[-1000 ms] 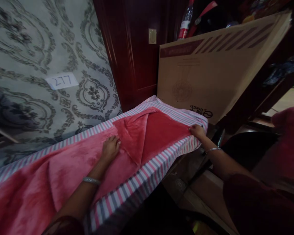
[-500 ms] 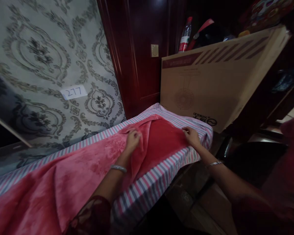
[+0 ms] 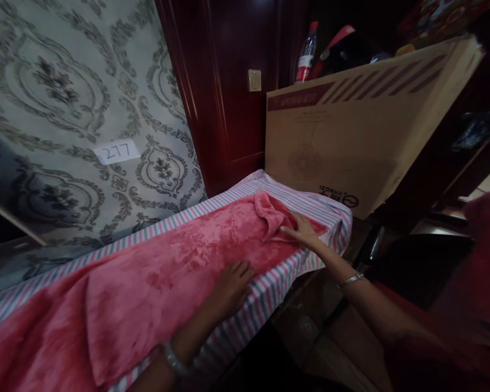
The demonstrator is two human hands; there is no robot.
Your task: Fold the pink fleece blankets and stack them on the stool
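A plush pink-red blanket point(image 3: 159, 272) lies lengthwise over a striped cloth point(image 3: 265, 288) on a long narrow surface. My left hand point(image 3: 234, 280) rests on the blanket's near edge, palm down with its fingers laid out flat. Toward the far right end my right hand point(image 3: 304, 231) touches the blanket beside a bunched fold, thumb and fingers apart. A strip of smoother, darker red shows around that fold. Each wrist wears a silver bangle.
A big cardboard box point(image 3: 330, 136) stands behind the far end, with a red-capped plastic bottle point(image 3: 306, 54) at its top edge. Patterned wallpaper with a paper marked 277 point(image 3: 116, 151) borders the left side. A dark chair-like shape point(image 3: 424, 267) sits at the right.
The blanket's folded flap has spread rightward over most of the darker red area. My left hand has come down toward the near edge and flattened; my right hand has opened and shifted slightly left.
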